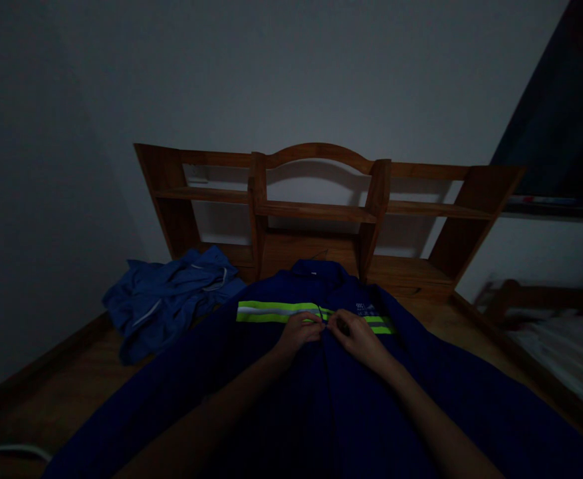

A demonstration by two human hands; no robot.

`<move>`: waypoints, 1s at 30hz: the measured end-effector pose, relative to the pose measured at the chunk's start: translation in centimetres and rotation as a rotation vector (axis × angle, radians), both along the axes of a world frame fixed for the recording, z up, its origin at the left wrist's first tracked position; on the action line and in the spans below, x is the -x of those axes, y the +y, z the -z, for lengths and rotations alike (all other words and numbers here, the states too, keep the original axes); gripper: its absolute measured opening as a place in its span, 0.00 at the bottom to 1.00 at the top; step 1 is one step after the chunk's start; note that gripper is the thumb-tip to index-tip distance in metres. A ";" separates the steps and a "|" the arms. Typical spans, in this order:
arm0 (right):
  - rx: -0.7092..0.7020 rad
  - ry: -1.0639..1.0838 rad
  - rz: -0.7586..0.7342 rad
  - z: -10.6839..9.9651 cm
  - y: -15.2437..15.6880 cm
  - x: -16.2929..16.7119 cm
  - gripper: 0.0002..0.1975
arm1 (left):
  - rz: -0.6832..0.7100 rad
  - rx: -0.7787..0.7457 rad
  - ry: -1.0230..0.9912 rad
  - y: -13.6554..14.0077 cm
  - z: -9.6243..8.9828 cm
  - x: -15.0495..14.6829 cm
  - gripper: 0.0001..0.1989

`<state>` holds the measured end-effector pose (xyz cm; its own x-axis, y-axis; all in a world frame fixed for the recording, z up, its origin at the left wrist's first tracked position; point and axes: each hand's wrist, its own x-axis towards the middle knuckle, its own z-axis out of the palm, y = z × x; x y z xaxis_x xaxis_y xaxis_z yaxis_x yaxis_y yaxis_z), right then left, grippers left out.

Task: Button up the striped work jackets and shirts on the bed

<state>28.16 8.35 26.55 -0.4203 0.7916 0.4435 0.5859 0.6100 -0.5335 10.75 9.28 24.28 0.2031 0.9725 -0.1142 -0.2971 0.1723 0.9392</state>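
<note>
A dark blue work jacket (281, 372) lies spread out in front of me, its collar at the far end and its sleeves out to both sides. Across its chest runs a yellow-green reflective band with a grey stripe. My left hand (301, 330) and my right hand (353, 332) meet at the front opening, level with that band. Fingers of both hands are pinched on the jacket's front edges, close together. Any fastener between the fingertips is too small and dark to make out. A pale printed logo shows beyond my right hand.
A crumpled lighter blue garment (171, 293) lies to the left of the jacket. Behind stands a wooden shelf unit (321, 211) against the wall. At the far right is a wooden frame (530, 293) with pale cloth. A whitish cable (16, 448) shows at lower left.
</note>
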 end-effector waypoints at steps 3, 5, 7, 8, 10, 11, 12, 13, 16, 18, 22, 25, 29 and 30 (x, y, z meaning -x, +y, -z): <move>0.007 0.008 -0.006 0.0 0.0 0.0 0.04 | -0.008 -0.008 0.001 0.0 -0.1 0.0 0.16; 0.008 0.013 -0.012 0.0 0.0 0.0 0.04 | -0.007 -0.008 0.007 0.0 -0.1 0.0 0.16; 0.012 0.015 -0.015 0.0 -0.1 0.0 0.04 | -0.008 -0.006 0.012 -0.1 -0.2 0.0 0.16; 0.013 0.015 -0.015 -0.1 -0.1 0.0 0.04 | -0.010 -0.005 0.014 -0.1 -0.2 0.0 0.16; 0.012 0.012 -0.013 -0.1 -0.1 0.0 0.04 | -0.011 -0.003 0.016 -0.1 -0.3 0.0 0.16; 0.010 0.010 -0.011 -0.2 -0.2 0.0 0.04 | -0.010 -0.005 0.014 -0.2 -0.3 0.0 0.16; 0.009 0.008 -0.008 -0.2 -0.2 0.0 0.04 | -0.008 -0.008 0.011 -0.2 -0.3 0.0 0.16; 0.009 0.007 -0.006 -0.2 -0.2 0.0 0.04 | -0.008 -0.011 0.008 -0.2 -0.3 0.0 0.15; 0.012 0.004 -0.010 -0.3 -0.3 0.0 0.04 | -0.008 -0.012 0.005 -0.2 -0.3 -0.1 0.15; 0.014 0.004 -0.012 -0.3 -0.2 0.0 0.05 | -0.008 -0.010 0.004 -0.2 -0.2 0.0 0.15; 0.012 0.000 -0.004 -0.3 -0.2 0.0 0.04 | 0.001 -0.012 -0.004 -0.3 -0.4 0.0 0.15; 0.011 0.004 -0.008 -0.2 -0.2 0.0 0.04 | 0.005 -0.012 -0.002 -0.3 -0.3 0.0 0.16; 0.011 0.003 -0.006 -0.2 -0.2 0.1 0.05 | 0.001 -0.012 0.000 0.1 0.2 0.1 0.16; 0.010 0.001 -0.003 -0.1 -0.2 0.1 0.04 | 0.010 -0.019 -0.003 0.2 0.3 0.1 0.16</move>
